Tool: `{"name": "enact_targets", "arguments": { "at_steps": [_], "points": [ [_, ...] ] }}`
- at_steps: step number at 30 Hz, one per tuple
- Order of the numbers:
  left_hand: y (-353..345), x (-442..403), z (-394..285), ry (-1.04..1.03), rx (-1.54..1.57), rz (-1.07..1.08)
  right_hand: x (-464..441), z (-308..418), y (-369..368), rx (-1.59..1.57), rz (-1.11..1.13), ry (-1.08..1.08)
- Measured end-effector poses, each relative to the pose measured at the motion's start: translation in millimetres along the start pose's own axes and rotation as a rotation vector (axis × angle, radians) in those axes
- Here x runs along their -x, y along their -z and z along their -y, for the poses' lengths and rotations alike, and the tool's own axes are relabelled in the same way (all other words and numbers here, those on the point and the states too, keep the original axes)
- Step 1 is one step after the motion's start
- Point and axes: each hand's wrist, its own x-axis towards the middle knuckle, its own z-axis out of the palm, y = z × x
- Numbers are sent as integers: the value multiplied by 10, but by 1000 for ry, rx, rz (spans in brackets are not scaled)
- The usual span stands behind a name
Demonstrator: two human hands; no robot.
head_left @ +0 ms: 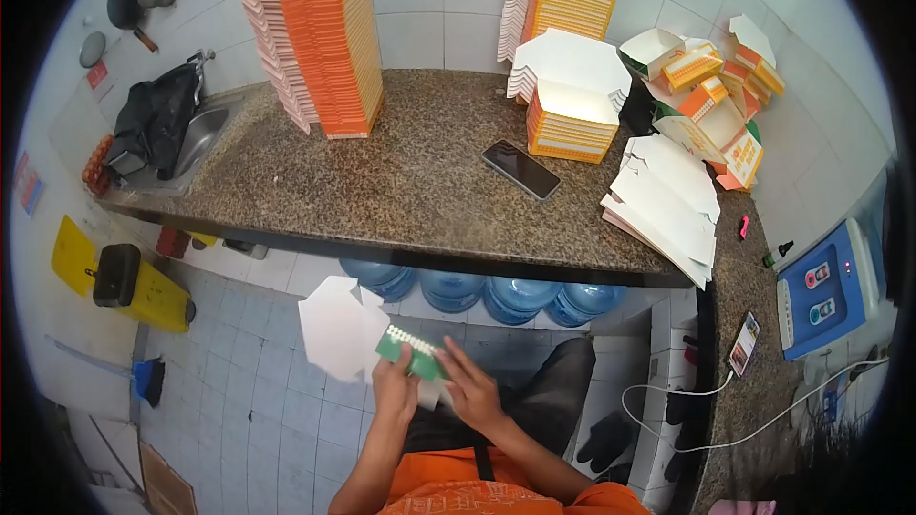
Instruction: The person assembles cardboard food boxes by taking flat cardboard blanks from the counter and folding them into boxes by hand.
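A green and white cardboard food box (412, 351), partly folded, is held over my lap, below the counter's front edge. Its white lid flap (341, 329) spreads out to the left, and a row of white marks runs along the green panel. My left hand (393, 387) grips the lower left side of the panel, thumb on top. At the panel's right end, my right hand (470, 391) presses with its fingers close together. The undersides of the box and some fingertips are hidden.
On the granite counter (420, 191) stand tall orange box stacks (334, 38), a nested stack of open boxes (572, 119), flat white cartons (666, 195), piled folded boxes (716, 100) and a black phone (521, 170). Blue water bottles (450, 291) sit underneath. A cable (658, 389) reaches another phone (744, 343).
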Motion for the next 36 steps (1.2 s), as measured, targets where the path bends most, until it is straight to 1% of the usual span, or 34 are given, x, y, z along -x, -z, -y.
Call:
{"name": "enact_targets", "arguments": {
  "at_steps": [1, 2, 3, 5, 6, 7, 9, 10, 11, 13, 14, 15, 17, 18, 19, 21, 22, 23, 25, 26, 27, 28, 29, 30, 31, 33, 34, 35, 36],
  "points": [
    [-33, 12, 48, 6, -14, 9, -78, 62, 54, 151, 129, 47],
    [-78, 35, 101, -35, -64, 4, -102, -70, -17, 282, 139, 86],
    [-121, 47, 148, -40, -68, 3, -185, -124, -33, 276, 136, 89],
    [-227, 52, 199, -141, -49, 99, -353, -210, -1, 140, 39, 108],
    [-287, 55, 156, -92, 13, 94, -328, -189, 0, -57, 86, -84],
    [-241, -6, 111, -107, -27, 111, -310, -157, 36, -54, 95, -75],
    [-231, -20, -25, -145, -67, 139, -162, -127, 53, -249, 184, 18],
    [-271, 22, -72, -126, -83, 135, -104, -146, -13, -172, 166, 100],
    [-288, 34, -26, -131, -82, 131, -78, -187, -97, -175, 170, 104],
    [-293, 117, 185, -160, -65, 112, -4, -248, -264, -44, -52, -9],
    [-264, 110, 309, -222, -149, 123, -53, -234, -301, 34, -141, 28],
    [-218, 79, 350, -221, -150, 124, -91, -214, -307, 34, -143, 27],
    [-119, 28, 398, -179, -254, 201, -127, -153, -305, -89, -177, -55],
    [-382, 142, 315, -348, -371, 142, -112, -198, -293, -196, -141, -47],
    [-352, 174, 285, -351, -368, 143, -81, -243, -246, -195, -140, -43],
    [-218, 193, 174, -483, -780, 168, 2, -318, -134, -412, -75, -226],
    [-183, 222, 105, -558, -877, 159, 47, -312, -91, -531, -132, -390],
    [-115, 195, 44, -571, -967, 225, 21, -334, -10, -530, -130, -395],
    [-10, 328, -10, -284, -913, 287, -97, -391, 132, -178, -60, -296],
    [78, 309, -24, -280, -916, 284, -166, -407, 121, -130, -163, -164],
    [148, 261, -58, -168, -966, 340, -159, -409, 153, -133, -162, -162],
    [192, 234, -82, -55, -1015, 393, -138, -414, 229, -255, -23, -364],
    [206, 239, -72, -57, -1017, 389, -116, -417, 300, -375, 121, -566],
    [112, 276, -109, -193, -1096, 368, -117, -407, 349, -517, 264, -535],
    [44, 287, -134, -329, -1170, 347, -133, -371, 394, -516, 265, -535],
    [9, 253, -144, -310, -1178, 331, -216, -234, 504, -382, 532, -297],
    [-12, 230, -159, -297, -1189, 316, -225, -222, 517, -456, 502, -374],
    [-57, 222, -209, -298, -1188, 321, -222, -192, 521, -453, 498, -374],
    [-116, 230, -275, -231, -1201, 327, -231, -156, 521, -449, 462, -435]
  ]
}}
